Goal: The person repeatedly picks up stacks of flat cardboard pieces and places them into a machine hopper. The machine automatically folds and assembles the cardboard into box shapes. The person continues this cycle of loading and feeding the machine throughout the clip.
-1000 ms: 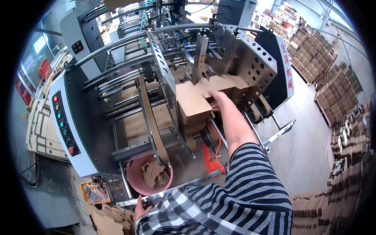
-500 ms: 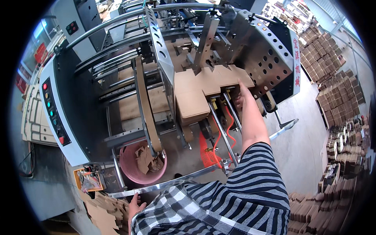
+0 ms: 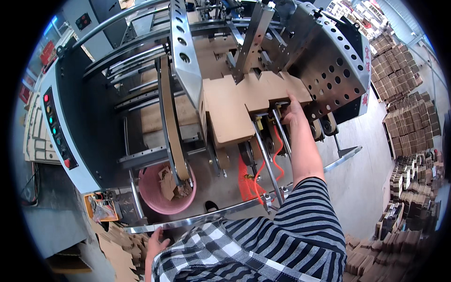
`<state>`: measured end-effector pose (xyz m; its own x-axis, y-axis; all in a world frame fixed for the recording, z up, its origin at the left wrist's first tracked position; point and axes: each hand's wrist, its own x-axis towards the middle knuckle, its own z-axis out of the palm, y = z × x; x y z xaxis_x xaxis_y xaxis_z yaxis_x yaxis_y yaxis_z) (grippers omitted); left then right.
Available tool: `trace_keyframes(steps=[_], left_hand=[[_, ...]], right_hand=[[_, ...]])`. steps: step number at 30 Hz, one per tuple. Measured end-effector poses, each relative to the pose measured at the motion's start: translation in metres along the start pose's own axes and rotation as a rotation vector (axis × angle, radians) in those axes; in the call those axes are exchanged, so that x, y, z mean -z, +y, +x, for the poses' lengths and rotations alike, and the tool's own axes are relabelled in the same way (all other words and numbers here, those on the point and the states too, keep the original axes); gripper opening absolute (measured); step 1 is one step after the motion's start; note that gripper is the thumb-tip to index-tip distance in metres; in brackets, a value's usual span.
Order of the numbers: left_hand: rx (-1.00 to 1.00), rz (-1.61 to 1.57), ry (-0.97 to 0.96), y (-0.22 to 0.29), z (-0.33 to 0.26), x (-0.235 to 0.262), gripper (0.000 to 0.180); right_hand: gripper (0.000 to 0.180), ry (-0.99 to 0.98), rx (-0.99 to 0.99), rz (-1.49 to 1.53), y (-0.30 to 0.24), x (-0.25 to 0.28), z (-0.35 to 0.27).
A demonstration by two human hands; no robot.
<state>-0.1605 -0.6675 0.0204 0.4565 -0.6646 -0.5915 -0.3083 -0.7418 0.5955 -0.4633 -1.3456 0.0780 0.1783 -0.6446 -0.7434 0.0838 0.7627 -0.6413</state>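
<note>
My right hand (image 3: 293, 112) reaches forward to the near right edge of a stack of flat, die-cut brown cardboard blanks (image 3: 230, 113). Its thumb lies on top of the cardboard, and the other fingers curl at or under the edge, partly hidden. The blanks lie in the feeder of a machine, between a perforated metal side plate (image 3: 338, 77) and a narrower upright plate (image 3: 184, 51). Low at the left, my left hand (image 3: 156, 243) rests by a metal rail (image 3: 188, 221), fingers apart, holding nothing.
Under the machine stands a pink bin (image 3: 149, 199) with cardboard scraps. An orange tray of tools (image 3: 101, 207) and loose cardboard pieces (image 3: 120, 249) are at lower left. Red air hoses (image 3: 253, 185) hang below the feeder. Bundled cardboard stacks (image 3: 408, 120) line the right.
The view has shifted a little, and a dark shoe shows more fully under the machine. My right hand remains at the cardboard edge; my left hand remains by the rail.
</note>
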Motion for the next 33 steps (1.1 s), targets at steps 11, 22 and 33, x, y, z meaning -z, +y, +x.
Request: trace_keyframes(steps=[11,22,33], left_hand=[[0.044,-0.01,-0.148,0.023,-0.005,-0.002,0.07],[-0.008,-0.047,-0.079,-0.004,-0.027,-0.008,0.066],[-0.044,-0.104,-0.016,-0.018,-0.018,-0.021,0.067]], right_hand=[[0.111,-0.027,-0.009,-0.215,-0.007,-0.005,0.008],[0.068,0.226,0.293,0.121,-0.04,0.034,-0.001],[0.016,-0.265,0.693,-0.874,0.045,-0.04,-0.179]])
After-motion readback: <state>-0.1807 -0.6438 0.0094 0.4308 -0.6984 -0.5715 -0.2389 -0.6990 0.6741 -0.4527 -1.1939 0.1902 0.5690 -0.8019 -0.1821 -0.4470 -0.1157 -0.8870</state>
